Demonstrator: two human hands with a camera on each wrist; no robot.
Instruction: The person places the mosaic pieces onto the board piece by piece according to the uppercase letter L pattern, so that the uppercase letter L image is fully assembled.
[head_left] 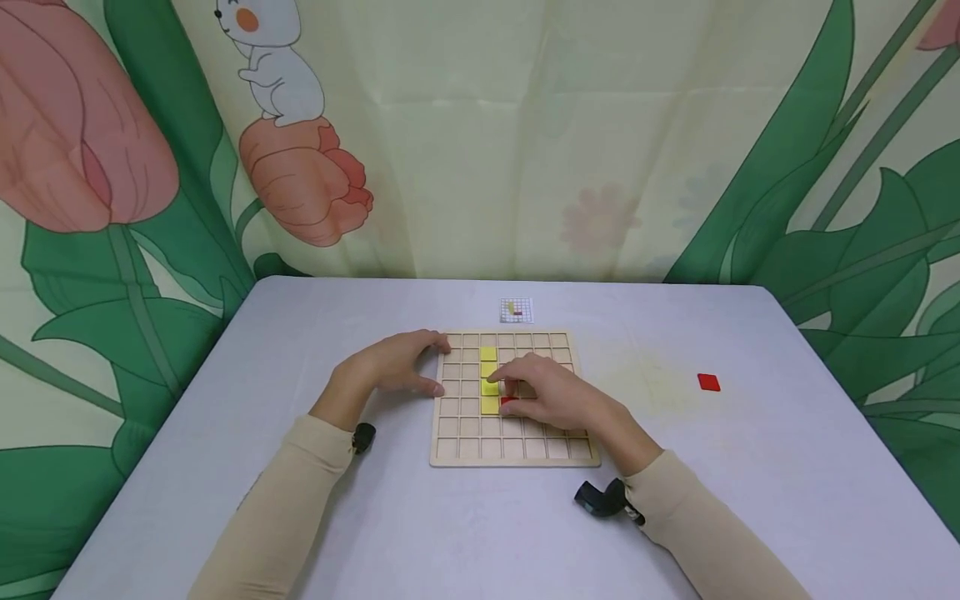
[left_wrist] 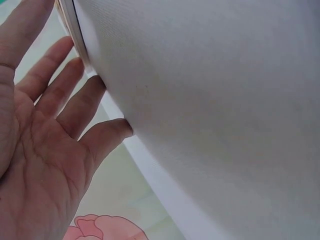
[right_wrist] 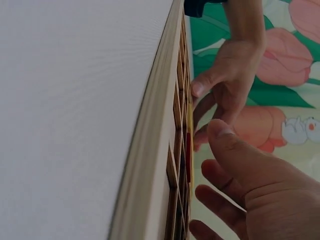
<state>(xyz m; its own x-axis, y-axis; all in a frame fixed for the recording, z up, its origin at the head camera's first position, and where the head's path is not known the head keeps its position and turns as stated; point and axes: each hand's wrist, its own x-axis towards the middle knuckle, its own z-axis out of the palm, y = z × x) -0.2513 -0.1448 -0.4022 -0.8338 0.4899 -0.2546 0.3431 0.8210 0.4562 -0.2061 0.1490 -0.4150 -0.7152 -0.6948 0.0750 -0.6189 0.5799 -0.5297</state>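
A wooden grid board (head_left: 465,452) lies flat on the white table. Several yellow square tiles (head_left: 489,406) form a column in its cells, and a red tile (head_left: 507,401) sits right of the lowest one, partly covered by fingers. My right hand (head_left: 551,393) hovers over these tiles with thumb and fingers apart; the right wrist view shows nothing held between them. At the board's upper left edge, my left hand (head_left: 397,362) rests with thumb and fingertips against the frame, its palm off the wood in the left wrist view.
Behind the board lies a small card (head_left: 516,310) printed with a grid and coloured squares. A loose red tile (head_left: 708,382) is on the table at the right. A patterned curtain (head_left: 480,150) hangs behind the far table edge.
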